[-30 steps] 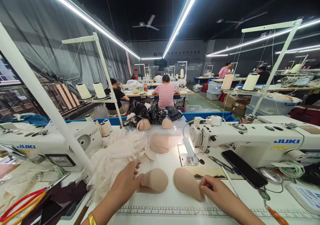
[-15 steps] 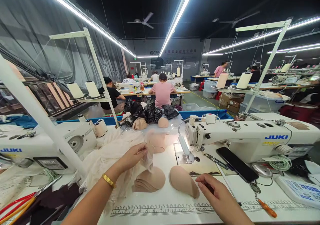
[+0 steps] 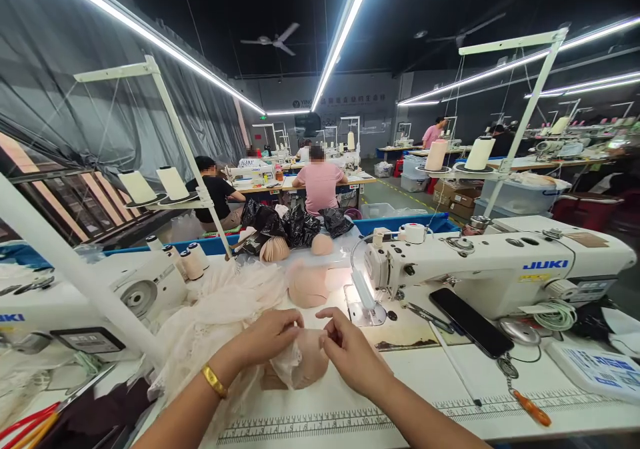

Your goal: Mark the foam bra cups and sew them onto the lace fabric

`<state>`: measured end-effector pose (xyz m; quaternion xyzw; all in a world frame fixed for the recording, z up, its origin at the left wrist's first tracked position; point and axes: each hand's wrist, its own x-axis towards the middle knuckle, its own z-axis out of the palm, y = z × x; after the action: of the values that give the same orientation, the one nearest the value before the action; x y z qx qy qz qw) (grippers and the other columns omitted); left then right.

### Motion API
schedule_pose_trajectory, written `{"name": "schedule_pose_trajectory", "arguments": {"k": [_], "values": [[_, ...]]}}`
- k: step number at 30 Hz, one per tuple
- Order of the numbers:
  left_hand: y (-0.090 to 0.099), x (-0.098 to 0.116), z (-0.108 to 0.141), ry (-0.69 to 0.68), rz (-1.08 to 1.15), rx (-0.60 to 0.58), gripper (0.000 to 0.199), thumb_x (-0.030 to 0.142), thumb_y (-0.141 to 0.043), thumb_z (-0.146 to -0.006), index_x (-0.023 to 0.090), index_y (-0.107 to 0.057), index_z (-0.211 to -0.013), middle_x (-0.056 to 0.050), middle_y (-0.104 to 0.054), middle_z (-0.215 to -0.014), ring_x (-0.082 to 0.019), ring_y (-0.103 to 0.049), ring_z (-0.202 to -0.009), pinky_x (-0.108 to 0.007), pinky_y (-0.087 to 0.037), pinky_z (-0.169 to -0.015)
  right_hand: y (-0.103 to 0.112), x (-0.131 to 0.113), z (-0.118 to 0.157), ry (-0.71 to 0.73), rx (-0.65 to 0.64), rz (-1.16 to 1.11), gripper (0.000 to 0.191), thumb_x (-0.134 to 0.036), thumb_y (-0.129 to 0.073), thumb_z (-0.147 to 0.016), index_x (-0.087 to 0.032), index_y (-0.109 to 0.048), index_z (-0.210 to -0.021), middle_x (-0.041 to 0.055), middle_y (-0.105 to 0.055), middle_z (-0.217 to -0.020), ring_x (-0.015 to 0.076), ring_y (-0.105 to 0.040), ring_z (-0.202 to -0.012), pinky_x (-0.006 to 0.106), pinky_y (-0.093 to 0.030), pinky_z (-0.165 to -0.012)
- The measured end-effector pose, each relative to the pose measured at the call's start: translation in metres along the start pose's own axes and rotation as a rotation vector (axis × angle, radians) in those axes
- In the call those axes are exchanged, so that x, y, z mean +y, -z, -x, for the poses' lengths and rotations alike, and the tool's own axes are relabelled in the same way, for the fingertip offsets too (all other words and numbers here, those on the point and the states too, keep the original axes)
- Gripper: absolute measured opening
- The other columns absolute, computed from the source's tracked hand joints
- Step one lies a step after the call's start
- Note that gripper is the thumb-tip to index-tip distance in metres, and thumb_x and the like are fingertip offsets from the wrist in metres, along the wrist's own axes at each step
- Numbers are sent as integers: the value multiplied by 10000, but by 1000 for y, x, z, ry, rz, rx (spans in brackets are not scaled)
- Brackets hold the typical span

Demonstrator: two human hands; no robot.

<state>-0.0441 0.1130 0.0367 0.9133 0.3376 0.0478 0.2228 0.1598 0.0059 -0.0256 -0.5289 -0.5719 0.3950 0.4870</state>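
Observation:
My left hand (image 3: 277,332) is closed in a pinch on a piece of sheer cream lace fabric (image 3: 286,362) that hangs from its fingertips. Just below and behind the lace lie beige moulded bra cups (image 3: 313,362), partly covered by it. My right hand (image 3: 353,352) has come close, its curled fingertips at the right edge of the lace and cup; what they pinch, if anything, is hidden. A single cup to the right is mostly hidden behind my right hand. More beige cups (image 3: 306,288) lie beyond my hands, near the sewing machine's needle area.
A white sewing machine (image 3: 490,262) stands at right, with a phone (image 3: 470,321), snips (image 3: 430,317) and a white pen-like stick (image 3: 455,362) before it. Heaped cream lace (image 3: 210,309) lies at left. A printed ruler (image 3: 300,426) runs along the front edge. Co-workers sit further back.
My right hand has moved left and up from beside the single cup to meet the left hand. My left hand, with the lace, has shifted slightly right and down over the cups.

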Motion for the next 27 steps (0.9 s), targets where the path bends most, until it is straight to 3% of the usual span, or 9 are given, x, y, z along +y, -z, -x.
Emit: {"name": "schedule_pose_trajectory", "arguments": {"k": [4, 7, 11, 13, 17, 20, 22, 25, 27], "values": [[18, -46, 3, 135, -150, 135, 289, 329, -428, -954, 199, -669, -861, -71, -734, -833, -261, -655, -761, -346, -452, -686, 30, 24, 30, 21, 166, 86, 260, -375, -529, -958, -233, -681, -1115, 17, -634, -870, 222, -620, -825, 312, -486, -756], [19, -67, -15, 108, -236, 254, 282, 291, -505, -929, 173, -690, -1107, -144, -742, -1059, -326, -675, -972, -438, -511, -847, 59, 52, 56, -46, 224, 298, 269, -422, -489, -991, -245, -676, -1070, 38, -687, -898, 242, -649, -813, 336, -504, -747], [1, -65, -60, -76, -308, 307, 663, 44, -552, -781, 206, -576, -1424, -140, -565, -1511, -332, -504, -1389, -483, -418, -1135, 80, 75, 71, -10, 252, 536, 273, -417, -509, -993, -248, -693, -1102, 90, -693, -1036, 294, -674, -986, 410, -558, -851], [-9, -62, -80, -142, -331, 304, 722, -26, -520, -755, 225, -586, -1428, -107, -571, -1527, -308, -516, -1391, -471, -426, -1134, 82, 75, 71, 42, 296, 582, 278, -426, -521, -1001, -260, -698, -1136, 100, -679, -1111, 304, -666, -1050, 430, -569, -887], [-14, -63, -100, -204, -363, 332, 512, -15, -454, -876, 226, -709, -1249, -94, -722, -1322, -294, -651, -1181, -478, -492, -1016, 76, 61, 67, 104, 368, 555, 256, -419, -500, -1027, -279, -693, -1121, 81, -670, -1107, 287, -665, -1024, 416, -575, -878], [-10, -63, -98, -224, -367, 412, 369, 67, -449, -963, 187, -748, -1142, -129, -768, -1153, -309, -674, -1070, -496, -508, -977, 70, 50, 62, 139, 350, 499, 251, -408, -480, -1038, -267, -688, -1048, 77, -674, -1051, 276, -655, -995, 406, -567, -867], [-10, -56, -87, -234, -358, 500, 367, 106, -418, -1004, 157, -736, -1181, -159, -757, -1147, -320, -669, -1062, -508, -515, -974, 66, 44, 58, 155, 290, 453, 281, -426, -460, -1051, -259, -685, -1037, 87, -684, -1039, 276, -656, -997, 410, -566, -876], [-20, -30, -58, -287, -334, 619, 385, 164, -390, -1048, 167, -689, -1291, -160, -734, -1210, -297, -669, -1072, -471, -538, -970, 56, 38, 53, 119, 210, 323, 372, -523, -480, -1046, -274, -657, -1259, 128, -676, -1251, 301, -632, -1186, 439, -546, -983], [-31, -7, -34, -366, -305, 660, 393, 162, -412, -1050, 223, -647, -1358, -118, -742, -1195, -255, -681, -1042, -413, -557, -944, 44, 33, 48, 57, 183, 122, 585, -631, -543, -998, -303, -511, -1481, 136, -622, -1402, 308, -598, -1291, 450, -518, -1042]]}}
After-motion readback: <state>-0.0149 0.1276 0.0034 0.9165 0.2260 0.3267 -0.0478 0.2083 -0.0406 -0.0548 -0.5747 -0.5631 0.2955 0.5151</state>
